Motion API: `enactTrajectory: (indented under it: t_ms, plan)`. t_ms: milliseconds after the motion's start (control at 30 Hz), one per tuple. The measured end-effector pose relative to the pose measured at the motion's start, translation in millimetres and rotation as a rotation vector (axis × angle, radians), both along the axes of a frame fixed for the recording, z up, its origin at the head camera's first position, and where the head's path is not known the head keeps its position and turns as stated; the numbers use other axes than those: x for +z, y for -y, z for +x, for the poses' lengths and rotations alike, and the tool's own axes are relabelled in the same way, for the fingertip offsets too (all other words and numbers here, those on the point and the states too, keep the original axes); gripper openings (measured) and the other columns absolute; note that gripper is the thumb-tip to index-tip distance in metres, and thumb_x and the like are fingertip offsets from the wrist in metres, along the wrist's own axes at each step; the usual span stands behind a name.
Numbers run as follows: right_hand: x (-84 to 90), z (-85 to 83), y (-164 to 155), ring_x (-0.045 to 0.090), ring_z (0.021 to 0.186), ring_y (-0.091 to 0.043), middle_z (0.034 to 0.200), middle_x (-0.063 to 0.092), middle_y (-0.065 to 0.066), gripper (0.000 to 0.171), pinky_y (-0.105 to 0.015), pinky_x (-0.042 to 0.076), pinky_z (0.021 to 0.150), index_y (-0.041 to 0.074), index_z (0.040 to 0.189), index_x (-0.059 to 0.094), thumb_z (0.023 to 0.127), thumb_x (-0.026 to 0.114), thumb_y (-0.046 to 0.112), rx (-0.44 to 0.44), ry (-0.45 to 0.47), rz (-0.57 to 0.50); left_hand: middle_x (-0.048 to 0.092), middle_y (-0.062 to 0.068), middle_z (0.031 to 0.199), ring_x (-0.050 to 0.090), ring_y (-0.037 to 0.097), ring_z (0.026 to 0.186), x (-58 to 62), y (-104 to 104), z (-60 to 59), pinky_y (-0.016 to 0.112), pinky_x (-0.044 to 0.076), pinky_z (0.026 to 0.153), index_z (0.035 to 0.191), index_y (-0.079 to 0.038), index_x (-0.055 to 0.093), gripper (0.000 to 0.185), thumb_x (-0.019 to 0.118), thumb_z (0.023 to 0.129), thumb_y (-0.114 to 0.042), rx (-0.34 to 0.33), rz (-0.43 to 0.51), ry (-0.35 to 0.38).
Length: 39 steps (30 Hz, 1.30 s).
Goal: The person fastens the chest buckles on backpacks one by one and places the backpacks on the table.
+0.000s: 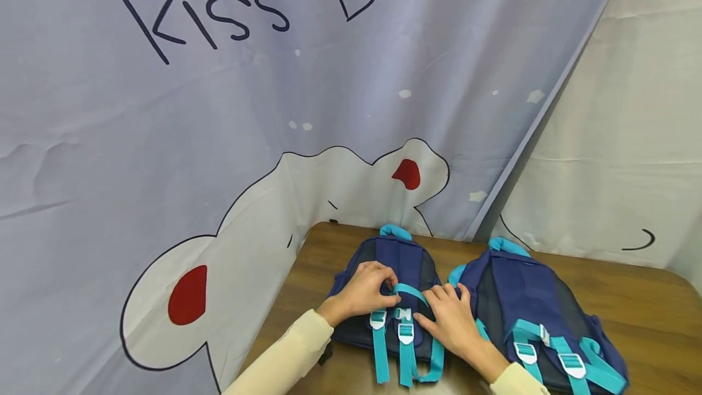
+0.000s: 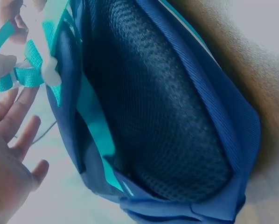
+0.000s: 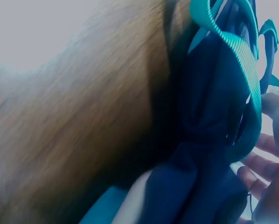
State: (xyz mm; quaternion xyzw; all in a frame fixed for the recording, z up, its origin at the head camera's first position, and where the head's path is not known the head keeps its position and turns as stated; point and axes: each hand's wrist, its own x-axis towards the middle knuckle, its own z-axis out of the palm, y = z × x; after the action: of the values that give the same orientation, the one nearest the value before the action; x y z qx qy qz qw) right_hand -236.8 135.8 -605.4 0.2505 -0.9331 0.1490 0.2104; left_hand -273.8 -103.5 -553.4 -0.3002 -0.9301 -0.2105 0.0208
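A small navy backpack (image 1: 398,256) with teal straps and white buckles lies on the table, its strap side up. My left hand (image 1: 366,291) pinches one end of a teal strap (image 1: 410,290) between thumb and forefinger, over the middle of the bag. At the strap's other end is my right hand (image 1: 454,320), its fingertips on the webbing. The strap bows upward between both hands. Just below it lies a white buckle (image 1: 405,331) with a teal strap tail hanging from it. In the left wrist view, the dark mesh panel (image 2: 149,102) fills the middle.
A second, larger navy backpack (image 1: 529,288) lies to the right, near my right forearm, with its own teal straps and white adjusters. Both rest on a brown wooden table (image 1: 652,316). A printed curtain (image 1: 247,108) hangs behind and along the left side.
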Motion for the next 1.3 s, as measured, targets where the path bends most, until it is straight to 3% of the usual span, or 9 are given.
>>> enactTrajectory:
  t_ms: [133, 300, 467, 667, 867, 1033, 1300]
  plan:
    - [1.7, 0.2, 10, 0.052, 0.096, -0.024, 0.097, 0.063, 0.002, 0.036, -0.068, 0.032, 0.097, 0.018, 0.098, 0.070, 0.078, 0.079, 0.046, 0.008, -0.015, -0.013, 0.062, -0.016, 0.090, 0.052, 0.005, 0.095, 1.2, 6, 0.4, 0.036, 0.039, 0.097, 0.098, -0.029, 0.061, 0.023, 0.073, 0.085, -0.044, 0.013, 0.038, 0.027]
    - [0.1, 1.4, 21, 0.052, 0.092, -0.022, 0.091, 0.060, 0.004, 0.030, -0.065, 0.032, 0.096, 0.019, 0.090, 0.072, 0.078, 0.079, 0.045, 0.018, 0.021, -0.030, 0.065, -0.010, 0.091, 0.058, 0.009, 0.083, -0.1, 14, 3.1, 0.021, 0.045, 0.072, 0.101, -0.028, 0.060, 0.022, 0.074, 0.087, -0.036, -0.013, 0.129, 0.095]
    - [-2.1, 3.9, 33, 0.052, 0.087, -0.019, 0.084, 0.058, 0.007, 0.023, -0.063, 0.032, 0.094, 0.021, 0.084, 0.073, 0.078, 0.079, 0.043, -0.001, 0.049, -0.047, 0.066, -0.010, 0.089, 0.061, 0.011, 0.075, -3.4, 23, 6.9, 0.017, 0.045, 0.064, 0.104, -0.027, 0.063, 0.020, 0.074, 0.088, -0.032, -0.027, 0.180, 0.114]
    - [-0.8, 4.8, 46, 0.051, 0.083, -0.018, 0.076, 0.051, 0.011, 0.024, -0.064, 0.031, 0.093, 0.026, 0.071, 0.062, 0.077, 0.080, 0.041, -0.045, 0.103, -0.058, 0.063, -0.016, 0.082, 0.057, -0.002, 0.070, -5.8, 32, 9.7, 0.017, 0.048, 0.063, 0.093, -0.020, 0.067, 0.016, 0.078, 0.084, -0.025, 0.016, 0.277, 0.133]
    - [1.3, 6.5, 57, 0.047, 0.076, -0.013, 0.068, 0.045, 0.016, 0.033, -0.061, 0.030, 0.093, 0.028, 0.072, 0.049, 0.077, 0.079, 0.042, -0.066, 0.187, -0.065, 0.066, -0.013, 0.079, 0.060, -0.001, 0.068, -8.3, 39, 15.3, 0.019, 0.051, 0.062, 0.089, -0.016, 0.065, 0.016, 0.079, 0.083, -0.022, 0.002, 0.394, 0.179]
    - [5.4, 7.0, 64, 0.045, 0.074, -0.010, 0.066, 0.048, 0.017, 0.029, -0.057, 0.029, 0.093, 0.027, 0.075, 0.053, 0.075, 0.081, 0.030, -0.045, 0.265, -0.134, 0.066, -0.013, 0.079, 0.058, 0.001, 0.069, -13.2, 46, 16.7, 0.020, 0.050, 0.062, 0.087, -0.015, 0.065, 0.018, 0.080, 0.082, -0.024, 0.014, 0.423, 0.177]
    - [3.0, 10.6, 74, 0.047, 0.072, -0.007, 0.064, 0.046, 0.018, 0.026, -0.050, 0.033, 0.086, 0.024, 0.083, 0.062, 0.067, 0.081, 0.016, -0.009, 0.244, -0.188, 0.068, -0.004, 0.084, 0.063, 0.015, 0.076, -23.0, 53, 23.9, 0.023, 0.051, 0.066, 0.087, -0.016, 0.067, 0.016, 0.081, 0.081, -0.023, 0.038, 0.511, 0.219]
